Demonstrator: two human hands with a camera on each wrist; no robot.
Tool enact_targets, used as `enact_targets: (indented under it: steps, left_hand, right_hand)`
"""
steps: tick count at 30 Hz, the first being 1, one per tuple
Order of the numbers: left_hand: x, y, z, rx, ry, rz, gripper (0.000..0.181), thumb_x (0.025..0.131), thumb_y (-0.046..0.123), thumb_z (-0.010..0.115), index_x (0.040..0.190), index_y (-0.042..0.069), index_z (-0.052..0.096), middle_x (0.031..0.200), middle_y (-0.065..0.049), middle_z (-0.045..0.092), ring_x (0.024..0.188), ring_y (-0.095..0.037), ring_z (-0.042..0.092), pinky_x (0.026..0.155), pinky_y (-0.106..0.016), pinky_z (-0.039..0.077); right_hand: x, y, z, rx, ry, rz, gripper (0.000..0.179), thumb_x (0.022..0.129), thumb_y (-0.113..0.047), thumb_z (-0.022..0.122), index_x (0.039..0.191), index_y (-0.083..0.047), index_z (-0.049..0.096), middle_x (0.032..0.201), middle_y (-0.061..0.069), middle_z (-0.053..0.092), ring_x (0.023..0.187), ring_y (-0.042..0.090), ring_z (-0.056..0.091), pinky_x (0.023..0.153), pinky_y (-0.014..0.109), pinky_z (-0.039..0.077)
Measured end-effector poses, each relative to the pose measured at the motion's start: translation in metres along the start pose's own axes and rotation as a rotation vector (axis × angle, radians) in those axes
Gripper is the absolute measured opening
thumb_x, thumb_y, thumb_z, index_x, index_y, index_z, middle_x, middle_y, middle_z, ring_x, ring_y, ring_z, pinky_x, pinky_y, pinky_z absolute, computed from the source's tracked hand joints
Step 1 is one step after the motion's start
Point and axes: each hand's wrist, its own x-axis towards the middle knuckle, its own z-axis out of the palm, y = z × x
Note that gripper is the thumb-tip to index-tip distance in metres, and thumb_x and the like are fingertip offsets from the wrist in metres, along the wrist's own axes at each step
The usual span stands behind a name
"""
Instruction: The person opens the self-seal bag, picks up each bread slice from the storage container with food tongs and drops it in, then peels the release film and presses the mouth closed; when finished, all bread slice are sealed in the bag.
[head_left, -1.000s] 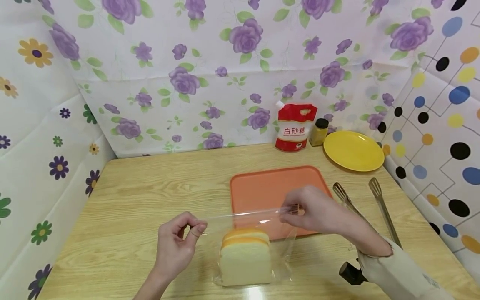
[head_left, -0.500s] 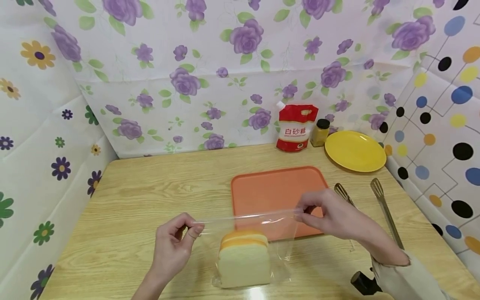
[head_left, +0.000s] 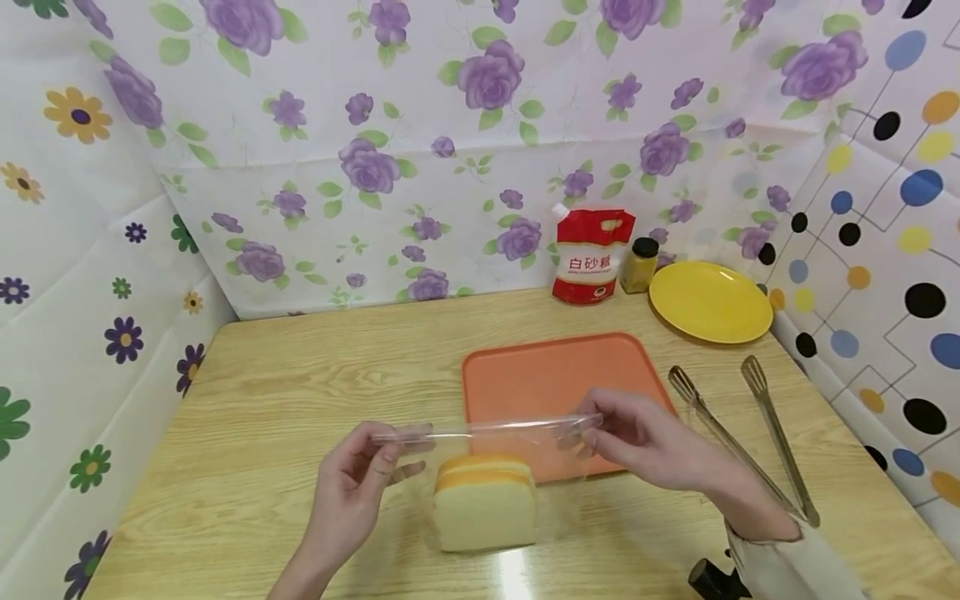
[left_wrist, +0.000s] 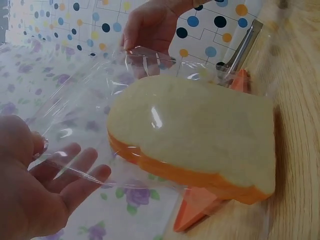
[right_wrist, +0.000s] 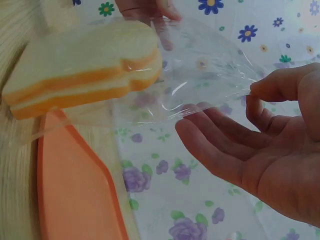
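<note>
Slices of bread (head_left: 486, 515) stand upright inside a clear plastic bag (head_left: 498, 428) near the front of the table. At the bag's top left corner, my left hand (head_left: 351, 477) pinches the film between thumb and finger. My right hand (head_left: 647, 440) pinches the opposite top corner, so the top edge is stretched between both hands. In the left wrist view the bread (left_wrist: 195, 132) has a pale face and orange crust, with other left fingers spread behind the film. Thumb and index finger of the right hand (right_wrist: 265, 140) gather the film in the right wrist view.
An orange tray (head_left: 540, 367) lies just behind the bag. To its right are metal tongs (head_left: 776, 442) with slotted ends. A yellow plate (head_left: 708, 302), a black-lidded jar (head_left: 640, 267) and a red-and-white sugar pouch (head_left: 592, 257) stand at the back right.
The right hand moves right, then slightly back left, keeping the bag's edge pinched. Fingers of both hands now extend behind the film, and the bread has shifted slightly up and left in view.
</note>
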Motion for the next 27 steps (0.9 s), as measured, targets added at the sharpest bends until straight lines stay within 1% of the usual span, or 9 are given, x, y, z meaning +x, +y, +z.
enact_targets:
  steps: [3, 7, 12, 14, 17, 20, 21, 24, 27]
  left_hand:
    - [-0.002, 0.002, -0.001, -0.042, -0.005, -0.009, 0.01, 0.103, -0.01, 0.042, 0.105, -0.013, 0.051, 0.111, -0.024, 0.07, 0.098, -0.028, 0.071, 0.076, -0.047, 0.058]
    - [-0.003, 0.003, -0.005, -0.031, 0.008, -0.031, 0.01, 0.103, -0.009, 0.042, 0.108, -0.01, 0.051, 0.109, -0.019, 0.072, 0.095, -0.03, 0.072, 0.075, -0.048, 0.059]
    - [-0.003, 0.006, -0.015, -0.03, 0.02, -0.001, 0.013, 0.103, -0.011, 0.042, 0.111, -0.012, 0.051, 0.11, -0.019, 0.072, 0.093, -0.032, 0.072, 0.07, -0.049, 0.058]
    - [-0.004, 0.008, -0.02, -0.031, 0.036, 0.004, 0.013, 0.102, -0.011, 0.042, 0.111, -0.013, 0.052, 0.11, -0.02, 0.072, 0.091, -0.032, 0.073, 0.068, -0.049, 0.058]
    - [-0.005, 0.012, -0.03, -0.014, 0.067, -0.023, 0.013, 0.103, -0.011, 0.042, 0.111, -0.012, 0.052, 0.109, -0.017, 0.073, 0.089, -0.033, 0.073, 0.065, -0.05, 0.058]
    - [-0.006, 0.016, -0.04, 0.034, 0.098, -0.067, 0.011, 0.104, -0.008, 0.043, 0.11, -0.013, 0.051, 0.108, -0.01, 0.074, 0.086, -0.032, 0.073, 0.064, -0.049, 0.058]
    - [-0.006, 0.017, -0.044, 0.045, 0.104, -0.07, 0.012, 0.104, -0.008, 0.043, 0.11, -0.015, 0.05, 0.108, -0.009, 0.074, 0.085, -0.032, 0.073, 0.063, -0.049, 0.058]
    - [-0.005, 0.02, -0.055, 0.075, 0.125, -0.077, 0.013, 0.104, -0.007, 0.044, 0.109, -0.017, 0.049, 0.106, -0.01, 0.075, 0.083, -0.03, 0.074, 0.062, -0.048, 0.058]
    - [-0.003, 0.02, -0.067, 0.083, 0.141, -0.066, 0.011, 0.103, -0.007, 0.046, 0.108, -0.016, 0.051, 0.105, -0.013, 0.074, 0.081, -0.029, 0.074, 0.06, -0.046, 0.058]
  right_hand:
    - [0.0, 0.001, 0.003, 0.1, -0.021, -0.01, 0.013, 0.1, 0.014, 0.043, 0.105, 0.007, 0.053, 0.111, 0.023, 0.067, 0.097, 0.026, 0.07, 0.074, 0.044, 0.059]
    - [0.004, 0.002, 0.007, 0.192, -0.02, 0.001, 0.013, 0.103, 0.011, 0.038, 0.108, 0.009, 0.05, 0.12, 0.023, 0.065, 0.1, 0.032, 0.069, 0.073, 0.053, 0.058]
    - [0.013, 0.002, 0.013, 0.264, -0.002, 0.034, 0.011, 0.105, 0.007, 0.037, 0.11, 0.009, 0.047, 0.123, 0.03, 0.062, 0.1, 0.033, 0.069, 0.07, 0.058, 0.056]
    - [0.018, 0.002, 0.017, 0.276, 0.008, 0.061, 0.01, 0.106, 0.004, 0.038, 0.11, 0.009, 0.046, 0.123, 0.031, 0.061, 0.1, 0.035, 0.069, 0.069, 0.058, 0.056]
    - [0.029, 0.003, 0.023, 0.284, 0.025, 0.11, 0.011, 0.107, -0.001, 0.041, 0.111, 0.008, 0.046, 0.122, 0.03, 0.062, 0.1, 0.038, 0.069, 0.069, 0.058, 0.056]
    - [0.041, 0.005, 0.029, 0.283, 0.032, 0.153, 0.015, 0.108, -0.006, 0.042, 0.112, 0.008, 0.047, 0.122, 0.027, 0.062, 0.099, 0.04, 0.068, 0.069, 0.056, 0.058]
    - [0.046, 0.006, 0.032, 0.281, 0.034, 0.162, 0.017, 0.109, -0.008, 0.042, 0.113, 0.008, 0.047, 0.121, 0.027, 0.062, 0.099, 0.04, 0.068, 0.069, 0.055, 0.058]
    - [0.058, 0.009, 0.04, 0.286, 0.049, 0.192, 0.019, 0.109, -0.01, 0.043, 0.112, 0.008, 0.047, 0.117, 0.028, 0.062, 0.097, 0.043, 0.067, 0.068, 0.053, 0.059]
    - [0.07, 0.014, 0.046, 0.29, 0.062, 0.217, 0.021, 0.109, -0.013, 0.043, 0.113, 0.008, 0.048, 0.113, 0.027, 0.061, 0.096, 0.044, 0.066, 0.068, 0.051, 0.059]
